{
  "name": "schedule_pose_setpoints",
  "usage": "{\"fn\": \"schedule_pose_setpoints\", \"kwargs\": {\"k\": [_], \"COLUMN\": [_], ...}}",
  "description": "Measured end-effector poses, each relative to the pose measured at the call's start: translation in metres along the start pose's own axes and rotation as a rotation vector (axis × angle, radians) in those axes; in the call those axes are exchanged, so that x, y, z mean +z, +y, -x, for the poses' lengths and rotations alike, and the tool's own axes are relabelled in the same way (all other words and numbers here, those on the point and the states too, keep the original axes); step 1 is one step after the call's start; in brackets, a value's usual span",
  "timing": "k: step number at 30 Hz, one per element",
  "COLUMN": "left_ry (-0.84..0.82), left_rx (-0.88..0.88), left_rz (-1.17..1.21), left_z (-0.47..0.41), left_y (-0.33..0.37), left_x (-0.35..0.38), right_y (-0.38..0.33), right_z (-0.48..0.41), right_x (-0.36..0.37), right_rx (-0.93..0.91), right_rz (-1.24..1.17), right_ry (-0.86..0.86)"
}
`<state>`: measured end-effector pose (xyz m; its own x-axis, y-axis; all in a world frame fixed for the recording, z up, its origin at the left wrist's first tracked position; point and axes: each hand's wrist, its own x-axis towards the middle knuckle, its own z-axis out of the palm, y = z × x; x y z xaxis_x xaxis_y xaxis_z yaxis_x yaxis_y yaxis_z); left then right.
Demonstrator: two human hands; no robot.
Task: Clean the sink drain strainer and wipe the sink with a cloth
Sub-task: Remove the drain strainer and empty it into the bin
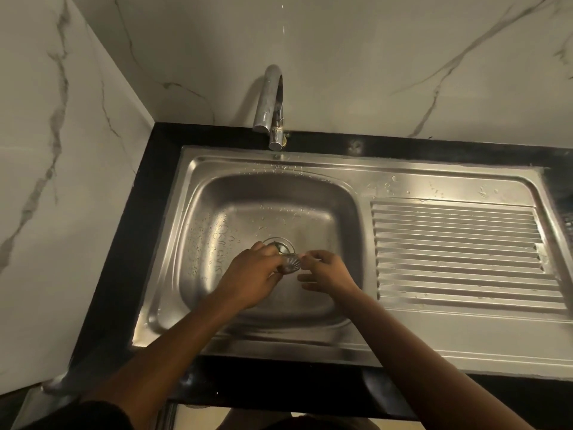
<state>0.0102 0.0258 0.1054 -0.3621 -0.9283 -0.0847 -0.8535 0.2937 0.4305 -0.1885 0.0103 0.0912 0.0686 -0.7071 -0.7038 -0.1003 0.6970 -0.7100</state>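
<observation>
The left hand [248, 274] holds the little round strainer [290, 264] over the wet sink [341, 193], just in front of the drain hole [280, 243]. The right hand [325, 271] pinches at its edge; its fingertips are too small to see clearly.

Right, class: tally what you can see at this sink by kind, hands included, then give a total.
Hands: 2 (left hand, right hand)
Strainers: 1 (strainer, held by the left hand)
Taps: 1 (tap)
Sinks: 1 (sink)
Drain openings: 1 (drain opening)
Total: 6
</observation>
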Motion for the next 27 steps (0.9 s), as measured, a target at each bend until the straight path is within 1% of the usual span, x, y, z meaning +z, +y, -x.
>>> {"fn": "schedule_pose_setpoints", "kwargs": {"k": [3,6,11,15,19,22,25,27], "left_ry": [0.093,0.152,0.232,0.306,0.355,0.343,0.317,0.310], "left_rx": [0.051,0.077,-0.013,-0.032,-0.084,-0.137,-0.152,-0.150], "left_rz": [-0.025,-0.012,0.129,0.164,0.199,0.266,0.289,0.297], "left_z": [0.002,-0.001,-0.013,-0.026,-0.044,-0.062,-0.078,-0.086], "left_y": [0.013,0.020,0.027,0.031,0.034,0.036,0.040,0.042], "left_x": [-0.010,-0.018,-0.029,-0.037,-0.041,-0.041,-0.039,-0.037], "right_y": [-0.010,-0.022,-0.043,-0.061,-0.082,-0.098,-0.115,-0.127], "right_z": [0.002,0.005,0.005,-0.002,-0.018,-0.034,-0.053,-0.065], "right_x": [-0.003,-0.009,-0.020,-0.033,-0.050,-0.062,-0.072,-0.077], "right_rx": [-0.044,-0.143,-0.277,-0.341,-0.378,-0.379,-0.326,-0.286], "right_rz": [0.024,0.019,-0.034,-0.039,0.003,0.005,-0.067,-0.167], "right_ry": [-0.014,-0.012,0.026,0.065,0.133,0.206,0.268,0.284]}}
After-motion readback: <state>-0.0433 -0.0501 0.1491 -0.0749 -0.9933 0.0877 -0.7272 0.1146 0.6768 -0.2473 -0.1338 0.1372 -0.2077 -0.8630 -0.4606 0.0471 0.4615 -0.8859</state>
